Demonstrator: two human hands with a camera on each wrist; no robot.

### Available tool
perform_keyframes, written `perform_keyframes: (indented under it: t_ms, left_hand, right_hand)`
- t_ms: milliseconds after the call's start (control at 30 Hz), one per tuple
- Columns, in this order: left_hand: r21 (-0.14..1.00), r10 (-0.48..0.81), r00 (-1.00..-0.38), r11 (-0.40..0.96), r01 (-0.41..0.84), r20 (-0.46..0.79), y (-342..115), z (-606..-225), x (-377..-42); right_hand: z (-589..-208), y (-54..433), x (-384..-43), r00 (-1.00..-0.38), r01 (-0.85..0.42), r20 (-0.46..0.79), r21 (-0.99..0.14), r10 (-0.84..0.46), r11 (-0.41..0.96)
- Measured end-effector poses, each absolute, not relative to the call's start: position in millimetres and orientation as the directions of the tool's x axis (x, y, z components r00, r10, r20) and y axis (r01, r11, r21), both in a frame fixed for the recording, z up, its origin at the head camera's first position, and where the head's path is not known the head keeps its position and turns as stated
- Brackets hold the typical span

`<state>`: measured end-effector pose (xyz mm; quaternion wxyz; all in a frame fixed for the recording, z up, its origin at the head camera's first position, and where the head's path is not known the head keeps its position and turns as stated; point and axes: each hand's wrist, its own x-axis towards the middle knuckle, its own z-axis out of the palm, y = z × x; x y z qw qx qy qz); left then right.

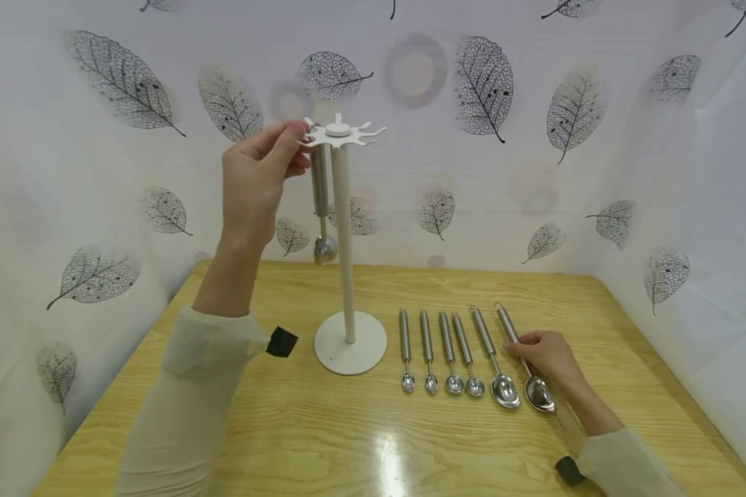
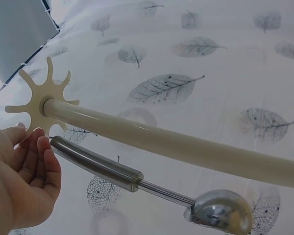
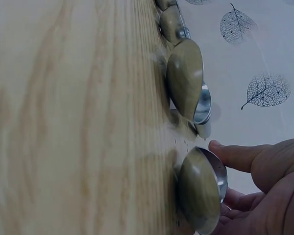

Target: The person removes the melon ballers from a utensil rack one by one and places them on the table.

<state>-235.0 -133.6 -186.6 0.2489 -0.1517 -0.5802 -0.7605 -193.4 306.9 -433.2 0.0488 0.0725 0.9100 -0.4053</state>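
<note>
My left hand (image 1: 257, 169) is raised at the top of a white stand (image 1: 342, 241), thumb and fingers pinching the hanging-loop end of a steel scoop (image 1: 320, 186) right at one of the hooked arms. In the left wrist view, the scoop's round bowl (image 2: 223, 210) points away from the hand and its handle runs beside the pole. Low on the table, my right hand (image 1: 550, 355) grips the handle of the rightmost scoop (image 1: 539, 395), thumb on one side and fingers on the other. Its bowl lies close over the wood in the right wrist view.
Several more steel scoops (image 1: 454, 384) lie in a row between the stand's round base (image 1: 332, 359) and my right hand, larger bowls to the right. The wooden table (image 1: 323, 442) backs onto a leaf-printed curtain (image 1: 410, 159).
</note>
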Motion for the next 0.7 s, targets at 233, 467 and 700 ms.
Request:
perform_keyframes:
  t_ms: [233, 467, 700]
  left_hand:
    - [0.802, -0.209, -0.827, -0.213, 0.559, 0.521, -132.5, -187.6, -235.3]
    - [0.797, -0.213, -0.826, -0.224, 0.561, 0.521, -131.9, -187.8, -235.1]
    - [0.781, -0.218, -0.818, -0.244, 0.574, 0.533, -131.1, -188.7, -235.6]
  right_hand:
    - [-437.1, 305.9, -195.4, -0.988, 0.155, -0.124, -0.692, 0.095, 0.705]
    - [-438.7, 304.8, -196.3, -0.991, 0.135, -0.103, -0.663, 0.088, 0.736]
    - [-438.0, 303.7, -195.6, -0.992, 0.124, -0.093, -0.659, 0.083, 0.742]
